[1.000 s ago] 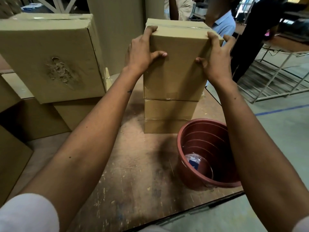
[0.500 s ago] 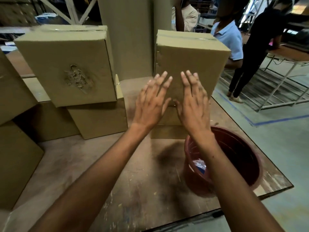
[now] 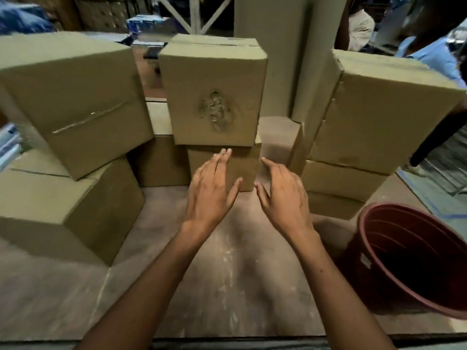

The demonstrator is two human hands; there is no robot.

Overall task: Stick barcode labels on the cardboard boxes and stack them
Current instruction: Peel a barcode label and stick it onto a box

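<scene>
Both hands empty, fingers apart: left hand [image 3: 211, 192], right hand [image 3: 284, 195] hover over bench [image 3: 227, 274], just in front of scuffed box [image 3: 213, 97], prob next for label. Finished stack [image 3: 374, 127] right of it.

Worn wooden table [image 3: 227, 286], scuffed brown top with pale scratches. Directly on it: large cardboard box [image 3: 63, 210] at left; low box [image 3: 161, 160] behind it toward centre; centre bottom box [image 3: 242, 168] bearing a box above; right bottom box [image 3: 331, 205] under two more stacked boxes; dark red ribbed plastic bucket [image 3: 374, 263] at right front corner, upright, just beside the right stack
</scene>
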